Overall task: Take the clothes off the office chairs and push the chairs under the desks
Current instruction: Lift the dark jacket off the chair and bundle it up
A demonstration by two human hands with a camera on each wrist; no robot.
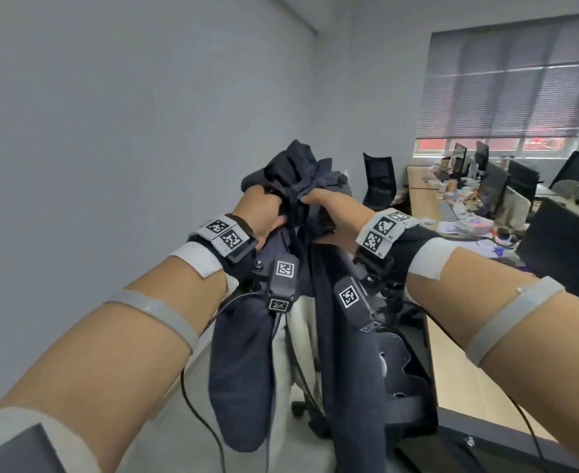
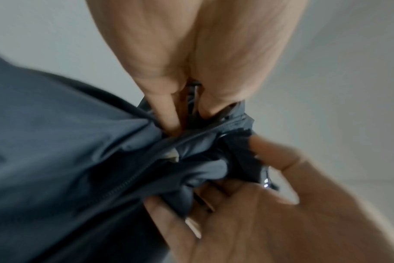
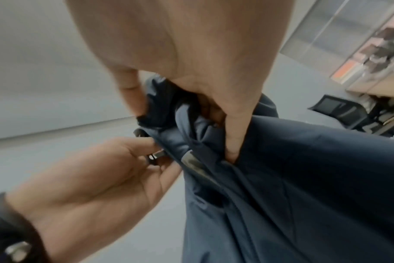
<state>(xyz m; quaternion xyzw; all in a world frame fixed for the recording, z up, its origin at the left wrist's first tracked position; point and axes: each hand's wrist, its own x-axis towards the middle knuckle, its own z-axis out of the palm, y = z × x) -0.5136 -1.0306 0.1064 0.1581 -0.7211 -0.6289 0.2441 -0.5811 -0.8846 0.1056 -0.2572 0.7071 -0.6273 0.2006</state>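
A dark navy jacket (image 1: 257,353) hangs in front of me, bunched at its top. My left hand (image 1: 268,207) and right hand (image 1: 315,202) are raised close together and both grip that bunched fabric. In the left wrist view the left hand's fingers (image 2: 169,113) dig into the jacket (image 2: 68,160) beside its zipper. In the right wrist view the right hand's thumb (image 3: 234,135) presses into the jacket (image 3: 315,178), and the left hand (image 3: 106,178) holds the edge by a zipper pull. Below, an office chair's black wheeled base (image 1: 310,416) shows; the jacket hides most of the chair.
A wooden desk (image 1: 479,380) with a dark frame runs along my right. Farther desks hold monitors (image 1: 486,186) and clutter under a window with blinds. A black mesh chair (image 1: 380,180) stands by the far desk. A bare grey wall fills the left side.
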